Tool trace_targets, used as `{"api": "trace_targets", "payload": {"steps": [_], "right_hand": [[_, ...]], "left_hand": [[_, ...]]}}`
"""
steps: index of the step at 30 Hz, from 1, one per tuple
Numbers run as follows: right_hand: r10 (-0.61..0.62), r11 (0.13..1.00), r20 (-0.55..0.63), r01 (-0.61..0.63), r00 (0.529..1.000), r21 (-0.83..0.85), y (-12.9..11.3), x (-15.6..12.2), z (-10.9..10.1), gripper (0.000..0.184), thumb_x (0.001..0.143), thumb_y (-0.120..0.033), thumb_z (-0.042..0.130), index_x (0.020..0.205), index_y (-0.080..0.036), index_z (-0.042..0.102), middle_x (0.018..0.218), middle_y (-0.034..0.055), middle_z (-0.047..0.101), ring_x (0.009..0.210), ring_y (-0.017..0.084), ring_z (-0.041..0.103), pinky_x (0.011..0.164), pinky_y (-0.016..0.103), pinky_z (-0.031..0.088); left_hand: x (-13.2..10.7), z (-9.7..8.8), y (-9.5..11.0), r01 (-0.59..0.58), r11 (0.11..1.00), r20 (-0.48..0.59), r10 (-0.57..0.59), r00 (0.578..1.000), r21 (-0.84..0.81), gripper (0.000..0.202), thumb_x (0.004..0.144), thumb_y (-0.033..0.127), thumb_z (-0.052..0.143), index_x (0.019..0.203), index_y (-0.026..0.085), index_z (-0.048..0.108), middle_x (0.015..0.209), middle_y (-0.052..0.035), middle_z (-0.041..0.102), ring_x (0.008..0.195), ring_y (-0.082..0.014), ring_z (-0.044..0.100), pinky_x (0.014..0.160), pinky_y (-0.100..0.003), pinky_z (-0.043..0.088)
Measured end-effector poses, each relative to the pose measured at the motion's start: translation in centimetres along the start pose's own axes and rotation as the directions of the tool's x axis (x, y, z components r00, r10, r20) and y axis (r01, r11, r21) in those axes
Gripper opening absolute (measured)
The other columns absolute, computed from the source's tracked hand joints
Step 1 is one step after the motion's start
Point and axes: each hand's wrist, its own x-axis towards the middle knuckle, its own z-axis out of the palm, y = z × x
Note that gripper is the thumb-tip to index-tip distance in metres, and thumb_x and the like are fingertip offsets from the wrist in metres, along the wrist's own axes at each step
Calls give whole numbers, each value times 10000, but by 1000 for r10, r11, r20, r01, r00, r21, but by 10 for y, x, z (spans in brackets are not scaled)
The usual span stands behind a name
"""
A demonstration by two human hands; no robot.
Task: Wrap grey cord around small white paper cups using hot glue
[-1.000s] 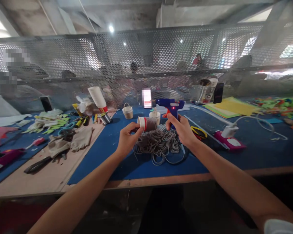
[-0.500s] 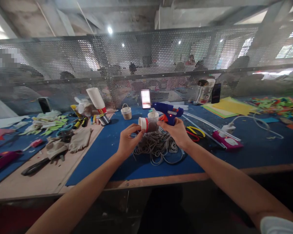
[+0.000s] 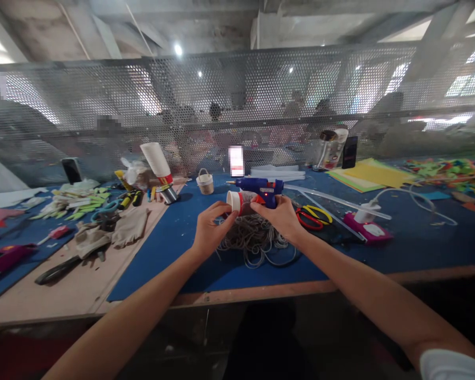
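My left hand (image 3: pixel 214 224) grips the rim end of a paper cup (image 3: pixel 234 201), which lies sideways with its mouth to the left. Grey cord is wound round the cup's far part, partly hidden by the tool above it. In my right hand (image 3: pixel 279 214) is a blue glue gun (image 3: pixel 260 186) with a small red light; its nozzle points left, just above the cup, and a clear glue stick (image 3: pixel 336 198) trails from its back. The right fingertips also reach the cup's wrapped end. Below both hands lies a loose heap of grey cord (image 3: pixel 253 240) on the blue mat.
Red and yellow-handled pliers (image 3: pixel 314 216) and a magenta power strip (image 3: pixel 374 232) lie to the right. A small cord-wrapped basket (image 3: pixel 205 182) stands behind. Leftward are stacked paper cups (image 3: pixel 156 161) and work gloves (image 3: pixel 130 228). A perforated metal screen (image 3: pixel 261 89) rises at the back.
The glue gun has turned from nose-up to nearly level, its nozzle now further left and lower over the cup. My left hand and the cup have shifted slightly right.
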Motion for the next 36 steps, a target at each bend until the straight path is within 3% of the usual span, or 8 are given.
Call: {"api": "trace_targets", "payload": {"steps": [9,17,21,26,30,36], "right_hand": [[12,999,-22,-13,1000,-43,2,2,-1,195,721,-361,757,799,-185,728,771,23,728,729,181,676,746,327,548],[13,997,85,-6,996,-76,-3,-7,0,187,741,-379,746,787,-198,729,737,9,703,705,168,646,725,312,518],[15,996,117,-5,993,-91,-1,-9,1,165,735,-348,748,787,-192,730,730,10,696,701,164,635,707,302,511],[16,998,150,-6,989,-64,-3,-9,-2,252,793,-373,714,961,-187,747,584,-35,610,529,116,538,574,266,467],[-56,998,158,52,986,28,-11,-11,-5,256,871,-401,637,990,-179,686,560,-34,613,536,130,583,602,269,499],[-5,994,137,20,991,-108,-8,-11,-8,357,837,-540,655,819,-183,649,487,-48,517,443,125,498,486,265,427]], "left_hand": [[0,0,-3,-11,1000,1,11,1000,-23,143,863,279,663,829,168,747,844,-52,680,745,-158,586,683,-262,445],[8,-5,-14,228,955,-59,-243,968,-192,208,826,350,691,842,148,740,745,-8,654,660,-129,534,637,-240,417],[11,-8,-17,265,937,-98,-293,951,-227,220,804,358,698,835,147,751,748,-9,685,663,-132,544,662,-239,432],[13,-11,-22,254,940,-139,-290,947,-229,222,800,352,700,834,137,746,748,-8,675,669,-124,533,664,-232,429],[13,-13,-22,228,955,-169,-261,951,-191,225,810,355,696,843,136,739,759,-3,655,657,-114,517,623,-221,417],[13,-14,-21,104,992,-179,-115,977,-68,193,852,337,668,852,157,738,797,-12,645,688,-119,543,639,-223,433]]}}
